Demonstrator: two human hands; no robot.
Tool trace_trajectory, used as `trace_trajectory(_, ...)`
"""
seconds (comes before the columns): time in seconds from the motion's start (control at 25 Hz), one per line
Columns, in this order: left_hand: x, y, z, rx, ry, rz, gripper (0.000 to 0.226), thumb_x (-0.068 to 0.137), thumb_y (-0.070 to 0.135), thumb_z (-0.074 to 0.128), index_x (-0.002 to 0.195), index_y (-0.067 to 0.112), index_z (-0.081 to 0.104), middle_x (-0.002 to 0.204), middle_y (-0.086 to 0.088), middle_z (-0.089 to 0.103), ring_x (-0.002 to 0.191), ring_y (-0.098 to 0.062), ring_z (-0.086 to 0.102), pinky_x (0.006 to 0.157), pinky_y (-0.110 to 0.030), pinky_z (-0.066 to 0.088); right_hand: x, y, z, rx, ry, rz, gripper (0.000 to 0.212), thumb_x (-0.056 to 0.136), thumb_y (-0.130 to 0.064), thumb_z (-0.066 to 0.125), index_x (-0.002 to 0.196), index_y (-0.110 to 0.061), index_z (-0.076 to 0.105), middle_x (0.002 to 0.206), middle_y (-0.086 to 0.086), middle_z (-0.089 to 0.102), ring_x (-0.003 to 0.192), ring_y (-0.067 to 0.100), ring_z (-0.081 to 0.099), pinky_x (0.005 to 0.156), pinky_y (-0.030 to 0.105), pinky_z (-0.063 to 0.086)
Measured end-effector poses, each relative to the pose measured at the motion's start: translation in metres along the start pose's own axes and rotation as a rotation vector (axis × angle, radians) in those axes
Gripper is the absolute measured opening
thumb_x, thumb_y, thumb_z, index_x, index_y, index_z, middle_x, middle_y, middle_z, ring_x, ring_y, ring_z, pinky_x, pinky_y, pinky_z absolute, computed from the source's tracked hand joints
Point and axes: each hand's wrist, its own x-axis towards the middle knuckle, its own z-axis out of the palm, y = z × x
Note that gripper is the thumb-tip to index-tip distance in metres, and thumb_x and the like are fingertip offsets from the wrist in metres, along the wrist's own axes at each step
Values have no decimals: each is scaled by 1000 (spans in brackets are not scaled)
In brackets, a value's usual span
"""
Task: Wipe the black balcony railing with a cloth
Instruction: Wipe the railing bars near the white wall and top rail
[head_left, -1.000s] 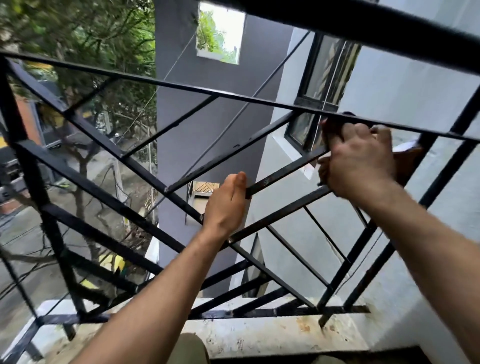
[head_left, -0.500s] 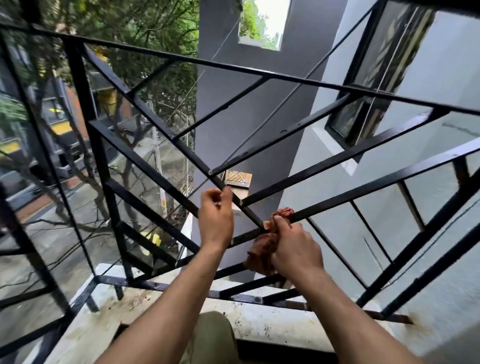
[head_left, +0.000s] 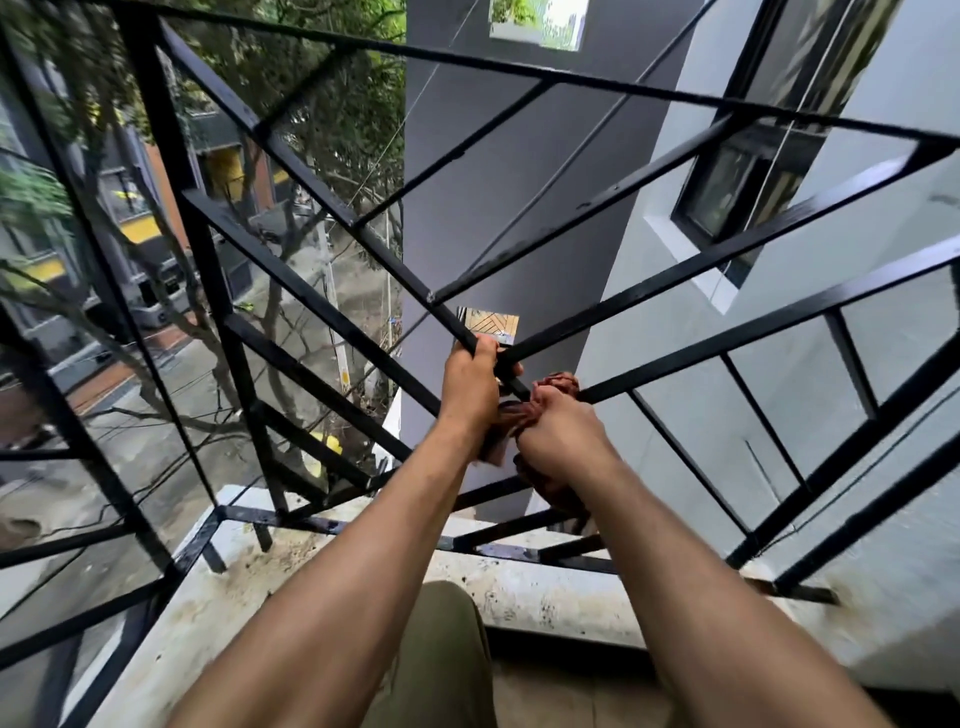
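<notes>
From the head camera, your left hand (head_left: 470, 382) has its fingers (head_left: 483, 347) curled tight round a slanting bar of the black railing (head_left: 727, 340), right where several bars meet. Your right hand (head_left: 558, 434) is just beside it, fingers closed on the bunched reddish-brown cloth (head_left: 558, 383). It presses the cloth against the bar just right of that junction, and a loose tail hangs below your wrist.

Watch that tail. You are working over open air beyond the concrete ledge (head_left: 291, 571), so if your grip slackens as you slide, the cloth could slip between the bars and fall to the street below. With your hands almost touching, a wipe to the left would probably run into your own knuckles. The cloth may also skip the welded corners, where dirt likely sits.

A second ago your right hand was high on an upper right bar and your left rested loosely against a bar with its thumb up. Since then the right has come down to the junction, and the left now grips firmly.
</notes>
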Motion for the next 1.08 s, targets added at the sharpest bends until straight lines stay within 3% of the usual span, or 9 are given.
trace_trajectory(0.12, -1, -1, 1, 6, 13, 5, 24, 106, 26, 41, 89, 16, 56, 80, -7, 69, 72, -16, 69, 80, -45, 57, -46, 11, 10, -17, -59, -26, 64, 91, -20, 55, 147, -45, 36, 102, 2, 64, 85, 21, 65, 73, 30, 56)
trace_trajectory(0.2, -1, 0, 1, -12, 16, 2, 23, 106, 26, 40, 94, 14, 56, 81, -7, 69, 72, -14, 69, 79, -44, 56, -42, 12, 8, -29, -59, -26, 60, 92, -25, 53, 146, -45, 37, 107, 4, 63, 89, 24, 63, 80, 34, 55)
trace_trajectory(0.36, -9, 5, -1, -70, -20, -111, 23, 106, 32, 43, 106, 12, 55, 89, -11, 70, 75, -24, 67, 59, -33, 52, 0, -7, 4, 59, -15, 29, 31, 80, -31, 53, 109, -34, 61, 94, 1, 69, 78, 20, 66, 72, 40, 61)
trace_trajectory(0.56, -12, 9, -9, -87, -87, -59, 30, 108, 39, 38, 94, 20, 56, 85, 1, 68, 82, -18, 71, 79, -36, 45, -83, 34, 41, 10, -181, 49, 45, 82, -34, 46, 124, -32, 61, 115, -3, 72, 104, 26, 68, 90, 34, 55)
trace_trajectory(0.68, -4, 12, -13, -37, -106, -57, 42, 109, 44, 31, 89, 18, 57, 80, 2, 70, 83, -20, 72, 81, -37, 46, -72, 10, 22, 23, 125, -85, 62, 83, -32, 58, 144, -35, 47, 120, 3, 66, 108, 28, 63, 93, 36, 52)
trace_trajectory(0.8, 2, 19, -20, 16, -143, -94, 39, 108, 41, 37, 95, 17, 65, 93, -3, 71, 94, -25, 67, 74, -32, 52, -24, -21, -39, -476, 570, -345, 72, 78, -37, 70, 146, -22, 50, 138, 12, 48, 131, 34, 41, 116, 50, 32)
trace_trajectory(0.92, 4, 25, -38, -26, -145, -54, 36, 106, 37, 47, 109, 7, 66, 99, 0, 73, 91, -14, 68, 73, -28, 54, 18, -63, -45, -881, 360, -315, 49, 85, -50, 56, 124, -21, 65, 126, 8, 56, 121, 30, 48, 115, 45, 31)
trace_trajectory(1.0, 8, 30, -46, 8, -108, 66, 39, 106, 34, 48, 109, 1, 68, 91, 2, 73, 77, -3, 67, 67, -20, 50, 24, -84, -9, -866, 221, -307, 43, 92, -52, 51, 117, -22, 67, 120, 4, 59, 112, 25, 53, 103, 39, 39)
trace_trajectory(1.08, 9, 35, -44, 90, -63, 145, 32, 105, 28, 50, 108, 3, 69, 92, 1, 72, 73, 6, 66, 64, -11, 48, 23, -80, 9, -744, 252, -382, 40, 95, -47, 50, 119, -19, 65, 122, 6, 59, 117, 27, 51, 112, 41, 34)
